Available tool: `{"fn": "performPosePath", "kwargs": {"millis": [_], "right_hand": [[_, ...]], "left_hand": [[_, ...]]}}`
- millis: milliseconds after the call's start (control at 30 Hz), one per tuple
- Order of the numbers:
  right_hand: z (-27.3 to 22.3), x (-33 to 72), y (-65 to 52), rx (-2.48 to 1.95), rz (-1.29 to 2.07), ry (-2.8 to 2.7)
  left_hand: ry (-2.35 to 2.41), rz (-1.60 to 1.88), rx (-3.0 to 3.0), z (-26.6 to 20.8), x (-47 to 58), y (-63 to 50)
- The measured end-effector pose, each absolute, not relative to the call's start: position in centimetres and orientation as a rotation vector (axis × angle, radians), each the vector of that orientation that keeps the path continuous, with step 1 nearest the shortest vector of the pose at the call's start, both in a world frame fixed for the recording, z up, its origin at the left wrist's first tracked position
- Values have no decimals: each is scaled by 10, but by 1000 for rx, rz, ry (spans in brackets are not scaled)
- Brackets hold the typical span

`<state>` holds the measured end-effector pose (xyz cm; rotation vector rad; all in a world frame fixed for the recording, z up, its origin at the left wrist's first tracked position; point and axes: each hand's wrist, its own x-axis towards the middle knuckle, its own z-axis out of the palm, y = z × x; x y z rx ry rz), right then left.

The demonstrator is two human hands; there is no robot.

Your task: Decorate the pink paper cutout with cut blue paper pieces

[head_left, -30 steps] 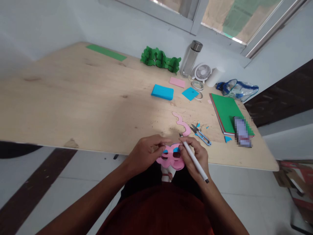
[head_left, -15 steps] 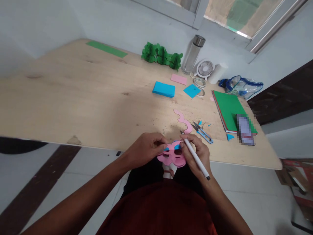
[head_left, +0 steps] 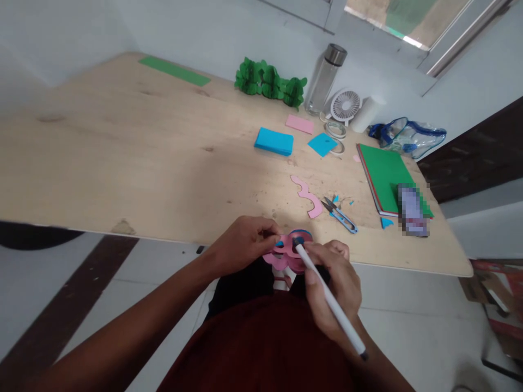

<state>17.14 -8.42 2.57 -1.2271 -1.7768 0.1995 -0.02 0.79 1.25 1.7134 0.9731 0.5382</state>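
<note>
My left hand [head_left: 251, 242] pinches the left side of a pink scalloped paper cutout [head_left: 281, 261], which has openings in it and blue paper showing behind. The cutout is held over my lap at the table's front edge. My right hand [head_left: 337, 283] is closed around a white marker [head_left: 333, 302], its dark tip at the cutout's right opening. Whether my right fingers also touch the paper is unclear. A curvy pink paper strip [head_left: 308, 198] and small blue-handled thread snips [head_left: 341, 216] lie on the table just beyond my hands.
On the wooden table [head_left: 143, 163] are a blue paper stack [head_left: 273, 141], pink paper [head_left: 299, 124], tape rolls [head_left: 335, 130] and a green folder [head_left: 384, 174] under a blurred object [head_left: 412, 209]. Along the wall stand green paper shapes [head_left: 269, 81], a bottle [head_left: 326, 79], a fan [head_left: 345, 106] and a clear pouch [head_left: 412, 137].
My right hand has shifted its grip on the marker and brought the tip down onto the cutout. Before, the marker pointed past the paper while the right fingers held its edge.
</note>
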Motion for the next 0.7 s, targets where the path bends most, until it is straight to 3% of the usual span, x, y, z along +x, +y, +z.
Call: {"fn": "performPosePath", "kwargs": {"millis": [700], "right_hand": [[9, 158, -89, -1342, 22, -1939]], "left_hand": [[876, 553, 1493, 11, 0, 7]]}}
